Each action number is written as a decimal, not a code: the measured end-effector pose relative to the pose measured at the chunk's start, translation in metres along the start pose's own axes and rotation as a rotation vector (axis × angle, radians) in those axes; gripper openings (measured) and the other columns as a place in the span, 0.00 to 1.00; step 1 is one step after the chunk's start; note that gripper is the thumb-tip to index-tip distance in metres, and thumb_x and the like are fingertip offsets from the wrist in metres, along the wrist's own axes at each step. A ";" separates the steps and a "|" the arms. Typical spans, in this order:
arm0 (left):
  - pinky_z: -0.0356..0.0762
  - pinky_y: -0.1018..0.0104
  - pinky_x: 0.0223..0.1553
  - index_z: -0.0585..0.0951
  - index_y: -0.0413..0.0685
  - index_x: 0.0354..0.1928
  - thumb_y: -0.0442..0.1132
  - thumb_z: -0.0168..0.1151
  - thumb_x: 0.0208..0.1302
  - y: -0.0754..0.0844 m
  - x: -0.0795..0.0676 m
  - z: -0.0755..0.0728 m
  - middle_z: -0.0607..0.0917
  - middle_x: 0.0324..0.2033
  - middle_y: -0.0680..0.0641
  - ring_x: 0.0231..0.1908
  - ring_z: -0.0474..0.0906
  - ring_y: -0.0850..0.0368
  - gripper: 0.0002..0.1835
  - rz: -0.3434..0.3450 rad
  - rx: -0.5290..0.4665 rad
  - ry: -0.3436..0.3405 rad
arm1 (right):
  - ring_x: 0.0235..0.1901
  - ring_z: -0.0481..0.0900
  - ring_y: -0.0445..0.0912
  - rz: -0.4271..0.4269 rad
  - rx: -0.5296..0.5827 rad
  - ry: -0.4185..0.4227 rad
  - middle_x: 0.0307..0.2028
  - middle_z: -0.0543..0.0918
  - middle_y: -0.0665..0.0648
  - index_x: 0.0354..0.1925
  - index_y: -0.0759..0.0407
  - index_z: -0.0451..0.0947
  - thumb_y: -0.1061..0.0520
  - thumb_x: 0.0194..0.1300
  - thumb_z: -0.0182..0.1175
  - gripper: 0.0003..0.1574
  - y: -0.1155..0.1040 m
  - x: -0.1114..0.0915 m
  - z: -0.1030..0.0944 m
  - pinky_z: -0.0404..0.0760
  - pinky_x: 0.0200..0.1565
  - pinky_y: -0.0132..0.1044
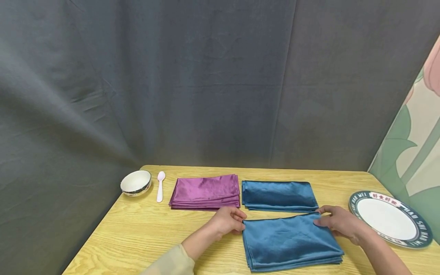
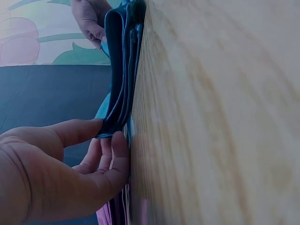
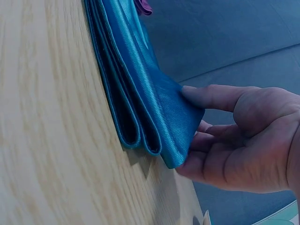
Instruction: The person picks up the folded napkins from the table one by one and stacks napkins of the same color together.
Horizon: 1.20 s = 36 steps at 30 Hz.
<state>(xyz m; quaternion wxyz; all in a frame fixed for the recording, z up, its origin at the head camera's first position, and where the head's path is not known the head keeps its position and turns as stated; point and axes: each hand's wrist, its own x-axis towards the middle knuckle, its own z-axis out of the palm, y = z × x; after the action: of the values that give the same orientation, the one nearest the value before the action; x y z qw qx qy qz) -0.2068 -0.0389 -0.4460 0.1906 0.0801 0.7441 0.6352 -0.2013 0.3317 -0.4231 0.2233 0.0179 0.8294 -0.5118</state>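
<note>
A folded blue satin cloth lies in several layers at the table's front, right of centre. At its far left corner my left hand pinches the edge between thumb and fingers; the left wrist view shows the thumb on top and the fingers at the layers' edge. My right hand grips the far right corner, thumb on the upper face and fingers behind; in the right wrist view that corner stands raised above the lower folds. A second folded blue cloth sits just behind. To its left is a folded purple cloth.
A white bowl with a patterned outside stands at the table's far left, and a pale pink spoon lies beside it. On the right is an oval plate with a dark lettered rim. A grey curtain hangs behind the wooden table.
</note>
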 end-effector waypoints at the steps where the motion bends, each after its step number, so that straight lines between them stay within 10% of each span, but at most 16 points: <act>1: 0.86 0.60 0.34 0.81 0.30 0.46 0.18 0.66 0.56 0.001 0.000 0.001 0.80 0.33 0.43 0.30 0.78 0.55 0.15 -0.004 -0.001 0.003 | 0.45 0.82 0.52 -0.011 -0.002 -0.005 0.47 0.81 0.64 0.61 0.80 0.64 0.59 0.71 0.60 0.31 0.000 0.000 0.000 0.84 0.47 0.48; 17: 0.84 0.65 0.34 0.82 0.31 0.45 0.16 0.69 0.51 0.002 0.000 0.008 0.76 0.31 0.45 0.30 0.75 0.56 0.17 -0.020 -0.011 0.002 | 0.55 0.79 0.64 0.025 -0.013 -0.043 0.59 0.72 0.81 0.66 0.91 0.48 0.58 0.71 0.63 0.48 -0.002 0.003 0.004 0.82 0.52 0.57; 27: 0.87 0.56 0.32 0.83 0.33 0.47 0.18 0.66 0.57 0.001 0.000 0.008 0.76 0.33 0.43 0.26 0.82 0.55 0.15 -0.033 -0.104 0.049 | 0.42 0.87 0.51 -0.112 0.103 -0.143 0.44 0.87 0.62 0.55 0.79 0.75 0.59 0.72 0.60 0.23 0.009 0.000 -0.008 0.87 0.44 0.47; 36: 0.87 0.56 0.32 0.81 0.35 0.51 0.24 0.63 0.65 -0.001 0.005 0.006 0.84 0.32 0.44 0.26 0.82 0.56 0.14 -0.002 -0.134 0.080 | 0.43 0.87 0.51 -0.169 0.236 -0.192 0.44 0.88 0.61 0.57 0.79 0.73 0.60 0.75 0.57 0.23 0.016 0.003 -0.013 0.86 0.45 0.46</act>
<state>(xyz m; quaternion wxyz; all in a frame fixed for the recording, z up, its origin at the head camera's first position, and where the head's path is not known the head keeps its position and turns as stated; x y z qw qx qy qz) -0.2091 -0.0315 -0.4490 0.1663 0.0410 0.7072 0.6860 -0.2041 0.3496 -0.4334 0.2541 -0.0747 0.7369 -0.6220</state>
